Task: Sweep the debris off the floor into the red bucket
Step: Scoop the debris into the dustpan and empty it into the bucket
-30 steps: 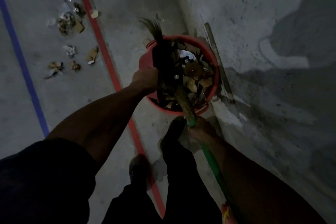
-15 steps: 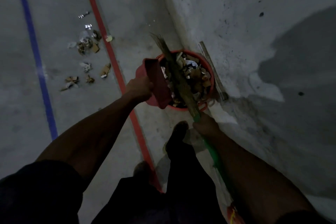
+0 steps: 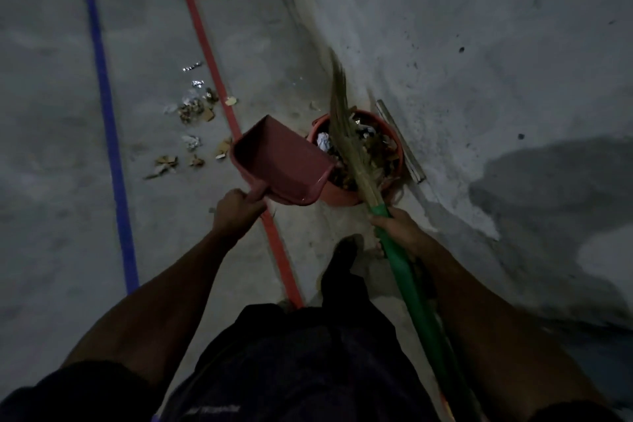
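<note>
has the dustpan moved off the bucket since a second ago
Yes. The dustpan, gripped by the left hand, has swung from over the red bucket to its left, toward the red floor line.

The red bucket (image 3: 356,193) stands on the floor close to the wall, filled with cardboard scraps and crumpled paper. A red dustpan (image 3: 281,161), seen with its inside empty, is held in the air just left of the bucket, overlapping its rim. A broom (image 3: 349,134) with straw bristles and a green handle is angled across the bucket's top. More debris (image 3: 191,134) is scattered on the floor left of a red tape line
</note>
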`<action>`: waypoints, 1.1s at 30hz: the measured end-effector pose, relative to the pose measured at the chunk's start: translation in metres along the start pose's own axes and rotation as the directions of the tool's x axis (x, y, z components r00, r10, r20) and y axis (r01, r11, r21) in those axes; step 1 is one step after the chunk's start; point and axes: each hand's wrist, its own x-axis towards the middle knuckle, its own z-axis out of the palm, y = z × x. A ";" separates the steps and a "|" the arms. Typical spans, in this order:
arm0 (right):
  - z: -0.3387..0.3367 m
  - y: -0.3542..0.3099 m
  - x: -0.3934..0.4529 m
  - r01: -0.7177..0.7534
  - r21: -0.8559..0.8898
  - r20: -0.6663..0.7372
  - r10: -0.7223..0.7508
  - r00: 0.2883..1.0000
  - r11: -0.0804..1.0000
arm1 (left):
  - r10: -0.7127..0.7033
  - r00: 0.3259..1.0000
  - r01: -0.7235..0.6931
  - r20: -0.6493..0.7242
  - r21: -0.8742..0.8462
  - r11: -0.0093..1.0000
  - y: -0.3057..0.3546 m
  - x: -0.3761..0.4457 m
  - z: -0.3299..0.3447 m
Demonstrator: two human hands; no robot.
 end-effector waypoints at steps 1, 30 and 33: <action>0.003 0.000 -0.006 0.008 0.025 0.020 -0.008 1.000 1.000 | -0.022 1.000 0.022 -0.007 -0.076 0.997 -0.008 -0.013 -0.007; 0.234 -0.153 -0.002 0.418 -0.312 0.466 -0.246 0.850 0.853 | -0.487 0.789 0.096 -0.374 -0.709 0.699 -0.157 -0.086 -0.172; 0.285 -0.170 0.006 0.404 -0.318 0.420 -0.255 0.871 0.858 | -0.435 0.829 0.080 -0.352 -0.694 0.716 -0.184 -0.051 -0.222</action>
